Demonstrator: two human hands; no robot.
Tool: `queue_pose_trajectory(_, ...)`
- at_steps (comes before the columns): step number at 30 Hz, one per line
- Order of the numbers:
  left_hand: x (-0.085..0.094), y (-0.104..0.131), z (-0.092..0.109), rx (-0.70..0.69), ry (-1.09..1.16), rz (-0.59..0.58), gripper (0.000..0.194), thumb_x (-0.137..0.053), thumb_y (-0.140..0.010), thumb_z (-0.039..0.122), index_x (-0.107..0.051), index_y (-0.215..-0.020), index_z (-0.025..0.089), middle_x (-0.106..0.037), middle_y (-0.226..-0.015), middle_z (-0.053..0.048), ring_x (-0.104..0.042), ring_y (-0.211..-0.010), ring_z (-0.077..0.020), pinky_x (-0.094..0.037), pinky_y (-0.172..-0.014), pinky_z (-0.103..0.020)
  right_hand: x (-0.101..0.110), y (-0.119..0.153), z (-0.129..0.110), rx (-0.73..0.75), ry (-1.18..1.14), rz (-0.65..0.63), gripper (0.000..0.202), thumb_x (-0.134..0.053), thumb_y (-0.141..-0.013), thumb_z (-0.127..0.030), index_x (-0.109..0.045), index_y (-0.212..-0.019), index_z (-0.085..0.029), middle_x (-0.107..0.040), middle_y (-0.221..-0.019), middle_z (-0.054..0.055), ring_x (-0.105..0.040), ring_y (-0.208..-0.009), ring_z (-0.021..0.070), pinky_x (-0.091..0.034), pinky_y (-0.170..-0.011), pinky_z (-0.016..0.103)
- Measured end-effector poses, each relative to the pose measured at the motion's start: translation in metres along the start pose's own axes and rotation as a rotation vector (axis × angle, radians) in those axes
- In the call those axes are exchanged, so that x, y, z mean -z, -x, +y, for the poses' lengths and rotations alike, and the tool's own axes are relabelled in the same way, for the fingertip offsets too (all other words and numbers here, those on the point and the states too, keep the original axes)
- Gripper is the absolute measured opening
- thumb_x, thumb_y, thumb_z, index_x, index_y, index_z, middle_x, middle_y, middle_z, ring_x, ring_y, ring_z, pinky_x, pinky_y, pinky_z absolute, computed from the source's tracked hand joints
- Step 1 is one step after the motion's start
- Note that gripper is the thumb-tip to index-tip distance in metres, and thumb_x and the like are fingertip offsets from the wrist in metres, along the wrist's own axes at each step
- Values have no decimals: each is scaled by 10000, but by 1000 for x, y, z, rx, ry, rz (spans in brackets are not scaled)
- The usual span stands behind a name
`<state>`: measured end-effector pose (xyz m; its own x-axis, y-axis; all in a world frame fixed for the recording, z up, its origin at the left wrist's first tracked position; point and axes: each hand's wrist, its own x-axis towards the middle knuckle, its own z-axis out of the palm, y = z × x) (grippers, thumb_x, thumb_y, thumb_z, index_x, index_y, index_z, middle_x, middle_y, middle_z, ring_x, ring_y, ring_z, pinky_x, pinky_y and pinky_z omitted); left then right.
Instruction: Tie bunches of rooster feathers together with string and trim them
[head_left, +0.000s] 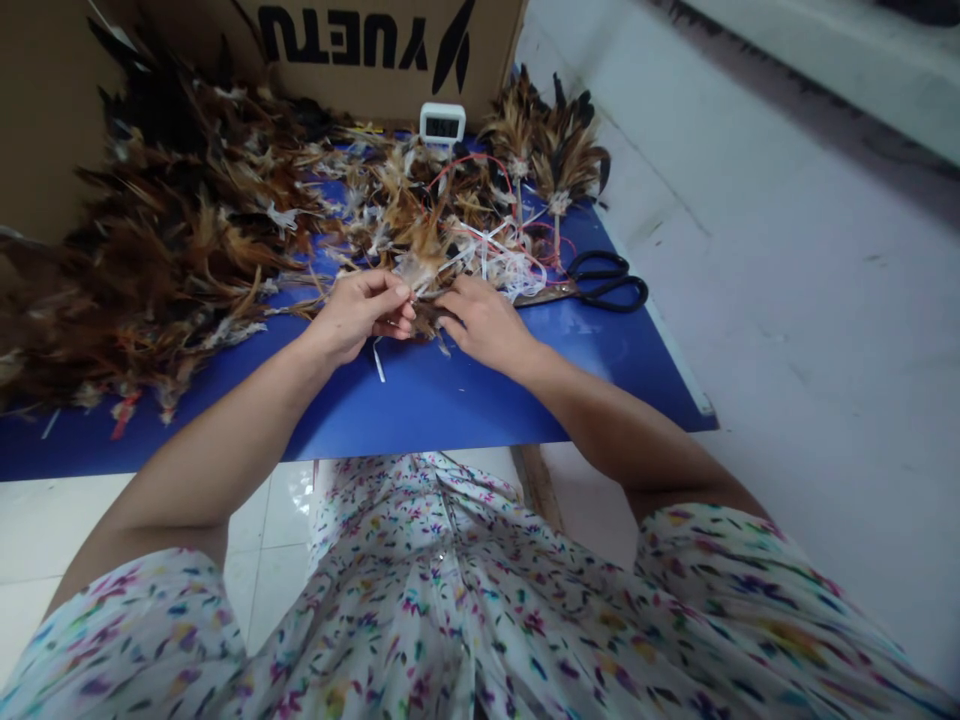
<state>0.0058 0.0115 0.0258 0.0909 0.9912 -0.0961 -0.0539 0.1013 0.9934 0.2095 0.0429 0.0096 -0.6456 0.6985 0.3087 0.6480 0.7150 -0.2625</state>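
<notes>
**Your two hands work close together at the feather bunch**

Your left hand point(371, 310) comes in from the left, its thumb and forefinger pressed together, pinching a small pale piece point(412, 298) at the tips; the other fingers curl beneath. Your right hand point(484, 315) lies just beside it, palm down, with the fingers bent toward the left. You hide its fingertips partly, so whether they pinch anything cannot be told.

The feather bunch point(421, 245), tan and brown, stands up just on the far side of your fingertips, near the middle of the blue table point(450, 405). Brown wisps point(427, 324) show between your hands, and a narrow white strip point(379, 362) hangs below your left one.

To the right of the bunch you have a tangle of white ties point(517, 272), red string point(480, 158) and black-handled scissors point(611, 280). A large feather pile point(187, 235) covers the left side. At the far side, a white digital clock point(442, 124) stands before a cardboard box point(360, 85), with two tied feather bundles point(562, 160) to its right.
</notes>
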Motion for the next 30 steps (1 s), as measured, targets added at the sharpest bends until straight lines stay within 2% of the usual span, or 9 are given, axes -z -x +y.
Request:
queue_pose_trajectory(3, 0, 1, 1, 16, -18, 5, 339, -844, -720, 382, -600, -731, 147, -679, -702, -6, -664, -598, -104, -596, -569, -226, -3, -2, 0, 13, 44, -42, 200, -521, -952, -164, -713, -981, -120, -629, -1019, 150, -568, -1004, 271, -468, -931, 423)
queue_pose_trajectory(9, 5, -6, -7, -28, -43, 84, 279, -809, -757, 337, -604, -748, 148, -663, -708, -1, -672, -663, -102, -595, -631, -221, -9, -4, -1, 40, -61, 69, 230, -482, -988, -217, -704, -974, -157, -637, -973, 106, -570, -938, 234, -460, -920, 394)
queue_pose_trajectory(13, 10, -12, -11, -41, -54, 123, 261, -797, -776, 327, -602, -759, 154, -660, -715, -3, -674, -679, -104, -587, -661, -223, -10, -4, -9, 49, -32, -4, 194, -557, -970, -274, -699, -927, -149, -638, -964, 111, -562, -933, 240, -453, -906, 393)
queue_pose_trajectory(18, 14, -17, -13, -81, -58, 177, 275, -818, -750, 331, -606, -744, 157, -656, -712, 8, -658, -688, -91, -568, -694, -209, -9, -5, -16, 10, -47, -90, 158, -531, -970, -174, -670, -908, -133, -635, -944, 104, -569, -918, 218, -450, -882, 346)
queue_pose_trajectory(23, 21, -23, -17, -170, -89, 232, 321, -840, -726, 398, -624, -717, 161, -654, -692, -2, -629, -680, -98, -540, -711, -220, -10, -6, -16, -22, -67, -91, 183, -488, -967, -142, -623, -843, -145, -629, -900, 100, -562, -877, 208, -439, -843, 342)
queue_pose_trajectory(27, 28, -28, -20, -235, -133, 263, 300, -825, -746, 398, -635, -708, 169, -657, -694, -5, -610, -686, -105, -515, -711, -231, -8, -6, -11, -79, -215, -47, 112, -550, -901, -129, -588, -802, -163, -625, -861, 70, -554, -795, 174, -423, -767, 315)
queue_pose_trajectory(30, 30, -31, -22, -285, -164, 283, 273, -812, -759, 384, -645, -704, 175, -653, -694, 0, -592, -682, -103, -501, -705, -231, -1, -5, -7, -127, -397, 41, 113, -582, -873, -168, -565, -762, -177, -599, -748, 12, -524, -687, 131, -410, -706, 288)
